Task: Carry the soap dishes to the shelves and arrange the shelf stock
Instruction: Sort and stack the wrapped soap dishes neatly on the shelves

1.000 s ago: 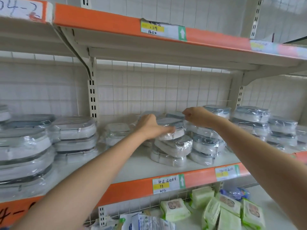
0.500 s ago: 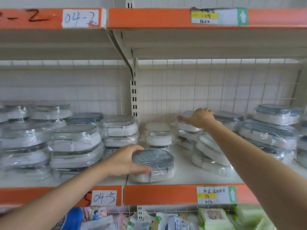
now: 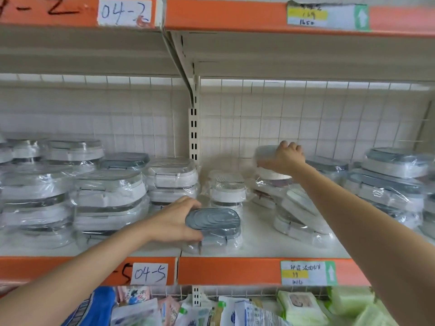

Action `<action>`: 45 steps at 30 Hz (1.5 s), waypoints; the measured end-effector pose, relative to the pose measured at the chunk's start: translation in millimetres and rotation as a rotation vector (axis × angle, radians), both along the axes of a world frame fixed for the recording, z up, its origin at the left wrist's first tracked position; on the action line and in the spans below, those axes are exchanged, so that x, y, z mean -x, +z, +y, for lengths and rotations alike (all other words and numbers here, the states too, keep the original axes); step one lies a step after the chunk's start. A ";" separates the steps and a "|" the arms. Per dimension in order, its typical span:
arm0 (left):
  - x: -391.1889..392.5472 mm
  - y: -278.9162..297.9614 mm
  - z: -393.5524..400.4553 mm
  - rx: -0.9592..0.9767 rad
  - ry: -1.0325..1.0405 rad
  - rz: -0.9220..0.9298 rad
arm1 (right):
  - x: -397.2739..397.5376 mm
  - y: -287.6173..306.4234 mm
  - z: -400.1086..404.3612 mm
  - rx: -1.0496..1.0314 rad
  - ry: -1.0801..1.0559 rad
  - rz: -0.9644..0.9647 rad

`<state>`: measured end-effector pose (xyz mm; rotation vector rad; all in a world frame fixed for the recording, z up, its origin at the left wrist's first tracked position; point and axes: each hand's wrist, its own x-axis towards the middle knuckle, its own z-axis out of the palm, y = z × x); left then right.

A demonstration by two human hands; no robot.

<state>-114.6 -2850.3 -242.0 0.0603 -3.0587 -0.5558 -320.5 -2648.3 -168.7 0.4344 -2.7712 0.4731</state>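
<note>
Left hand [image 3: 174,220] wrapped round the end of a grey-lidded soap dish [image 3: 213,228], sitting at the front of the shelf [image 3: 259,245] near the orange edge. Right hand [image 3: 286,157] up at the back, gripping a white wrapped soap dish [image 3: 264,152] above a short stack [image 3: 270,184]. More wrapped stacks [image 3: 108,198] off to both sides, wipes packs [image 3: 303,307] down below.

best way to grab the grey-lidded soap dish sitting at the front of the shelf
Take the grey-lidded soap dish across its short width, fingers on the far long side and thumb on the near one, coming from the front left as the left hand does. It lies flat, and its loose plastic wrap looks slippery, so clamp the firm sides rather than the film.
</note>
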 end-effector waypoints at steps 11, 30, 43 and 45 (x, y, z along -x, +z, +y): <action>-15.9 10.3 7.5 0.137 0.120 0.105 | -83.1 2.4 -6.3 0.033 0.731 -0.400; -40.9 37.2 22.9 0.167 0.055 0.173 | -114.4 -13.9 -29.2 -0.164 0.765 -0.561; 20.9 37.2 91.2 0.373 -0.219 0.254 | -78.8 7.3 82.9 -0.281 0.317 -0.224; 30.9 32.8 95.7 0.405 -0.195 0.216 | -75.1 1.0 95.3 -0.319 0.210 -0.174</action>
